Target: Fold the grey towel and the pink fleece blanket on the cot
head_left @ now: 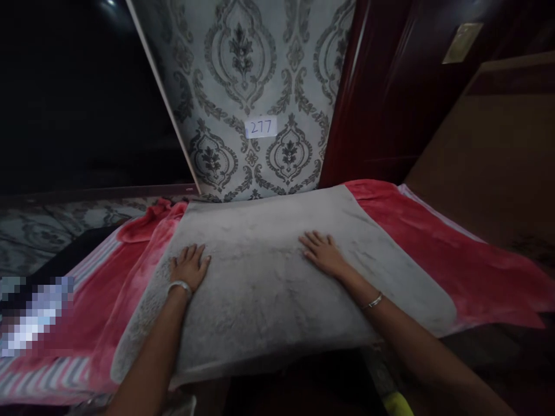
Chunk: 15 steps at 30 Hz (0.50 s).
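A grey plush mat with rounded corners lies spread over a red blanket. My left hand rests flat near the mat's left edge, fingers apart, with a bracelet at the wrist. Further right, my right hand is pressed palm down on the mat, its fingers spread; this wrist also wears a bracelet. Neither hand grips anything. Faint creases run across the mat's right half, and its front edge droops slightly.
Behind the mat stands a patterned wall with a paper label reading 277. A large dark screen is at the left. A dark red door or panel and a brown board or carton stand at the right. Striped cloth shows front left.
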Each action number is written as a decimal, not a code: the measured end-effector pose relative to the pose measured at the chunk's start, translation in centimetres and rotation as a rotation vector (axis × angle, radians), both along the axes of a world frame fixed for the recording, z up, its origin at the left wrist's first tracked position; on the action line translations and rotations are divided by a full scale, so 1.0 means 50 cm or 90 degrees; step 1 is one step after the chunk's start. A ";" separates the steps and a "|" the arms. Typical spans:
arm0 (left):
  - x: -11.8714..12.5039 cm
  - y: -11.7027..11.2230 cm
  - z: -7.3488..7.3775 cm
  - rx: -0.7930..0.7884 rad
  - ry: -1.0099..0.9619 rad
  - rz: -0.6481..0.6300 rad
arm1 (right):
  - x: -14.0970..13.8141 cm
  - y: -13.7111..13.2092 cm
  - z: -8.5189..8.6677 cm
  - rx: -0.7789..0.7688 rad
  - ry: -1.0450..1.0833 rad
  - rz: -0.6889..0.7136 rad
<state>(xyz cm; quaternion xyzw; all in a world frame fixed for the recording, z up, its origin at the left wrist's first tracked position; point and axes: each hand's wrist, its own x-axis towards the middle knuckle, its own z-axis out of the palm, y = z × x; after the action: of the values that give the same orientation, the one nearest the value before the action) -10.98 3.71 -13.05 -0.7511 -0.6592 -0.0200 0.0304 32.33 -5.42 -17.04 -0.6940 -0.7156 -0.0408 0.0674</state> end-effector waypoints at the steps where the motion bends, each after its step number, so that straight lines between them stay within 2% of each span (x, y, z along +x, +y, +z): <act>1: 0.000 0.001 0.001 0.004 0.004 -0.001 | 0.005 0.003 -0.003 -0.007 0.000 0.038; 3: 0.000 0.004 0.002 0.010 0.015 -0.004 | 0.045 0.007 -0.002 -0.023 0.001 0.017; 6: 0.000 0.008 0.003 0.015 0.025 -0.004 | 0.164 -0.003 0.007 -0.034 0.008 -0.144; 10: 0.000 0.013 0.004 0.010 0.031 -0.003 | 0.317 -0.051 0.007 -0.004 0.047 -0.326; 12: -0.001 0.015 0.002 0.011 0.030 -0.003 | 0.356 -0.069 0.003 0.007 0.069 -0.378; 15: -0.003 0.018 -0.001 0.015 0.027 -0.005 | 0.355 -0.061 0.004 0.019 0.084 -0.441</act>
<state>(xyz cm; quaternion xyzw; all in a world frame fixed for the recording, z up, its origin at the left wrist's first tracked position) -11.11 4.62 -13.09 -0.7536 -0.6551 -0.0119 0.0532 50.08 -8.46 -16.85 -0.8958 -0.4307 -0.0266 0.1060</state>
